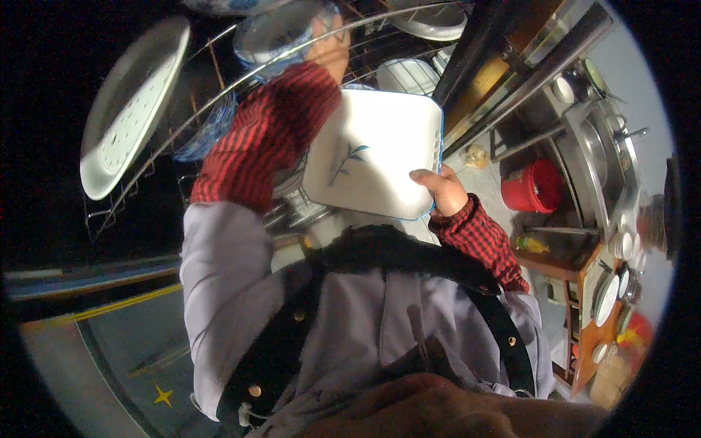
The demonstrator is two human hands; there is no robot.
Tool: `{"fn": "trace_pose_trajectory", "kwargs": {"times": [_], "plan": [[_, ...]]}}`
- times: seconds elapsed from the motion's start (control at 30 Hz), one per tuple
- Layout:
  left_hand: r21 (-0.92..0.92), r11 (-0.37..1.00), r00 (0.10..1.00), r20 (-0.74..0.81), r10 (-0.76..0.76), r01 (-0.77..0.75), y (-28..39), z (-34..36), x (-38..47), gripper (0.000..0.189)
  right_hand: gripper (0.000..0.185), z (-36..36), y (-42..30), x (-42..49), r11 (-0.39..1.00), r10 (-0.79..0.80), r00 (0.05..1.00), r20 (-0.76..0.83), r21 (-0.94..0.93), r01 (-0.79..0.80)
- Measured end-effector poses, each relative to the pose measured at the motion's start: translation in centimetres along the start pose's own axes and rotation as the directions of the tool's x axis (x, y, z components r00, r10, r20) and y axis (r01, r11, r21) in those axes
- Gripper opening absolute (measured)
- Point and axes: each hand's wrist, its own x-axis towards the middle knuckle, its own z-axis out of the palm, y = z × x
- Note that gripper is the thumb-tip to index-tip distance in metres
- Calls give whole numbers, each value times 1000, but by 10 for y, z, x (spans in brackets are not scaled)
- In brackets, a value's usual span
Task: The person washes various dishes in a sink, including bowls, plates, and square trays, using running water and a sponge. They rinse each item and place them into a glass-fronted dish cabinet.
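My right hand (446,189) grips a white square plate (378,126) by its right edge, thumb on the face. The plate has a blue rim and a painted leaf sprig, and it is tilted towards me. My left hand (328,49) reaches up into a wire dish rack (241,79), with its fingers at the rim of a blue-and-white bowl (274,35). A rack wire crosses in front of this hand, and the fingertips are blurred.
On the rack's left leans a white oval dish with holes (131,120); a blue-patterned dish (208,128) sits below. White dishes (408,76) stand behind the plate. Rightward are a red bucket (531,186), a metal sink (594,148) and a wooden table (589,323) bearing several plates.
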Motion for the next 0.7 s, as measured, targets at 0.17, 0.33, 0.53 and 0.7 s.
{"fn": "trace_pose_trajectory", "kwargs": {"times": [0.17, 0.33, 0.53, 0.7], "plan": [[-27, 987, 987, 31, 157, -156, -8, 8, -18, 32, 30, 2, -3, 0, 1000, 3, 1000, 0, -20, -3], [85, 938, 923, 230, 309, -335, -28, -8, -30, 34, 28, 1, -4, 0, 999, -16, 999, 29, -43, 18], [101, 873, 872, 177, 456, -477, -51, -24, -44, 39, 27, 12, 7, 1, 998, 41, 983, -180, -38, -49], [78, 856, 835, 284, 472, -510, -50, -38, -36, 37, 26, 14, 14, 2, 989, -110, 977, -181, -122, 88]]}}
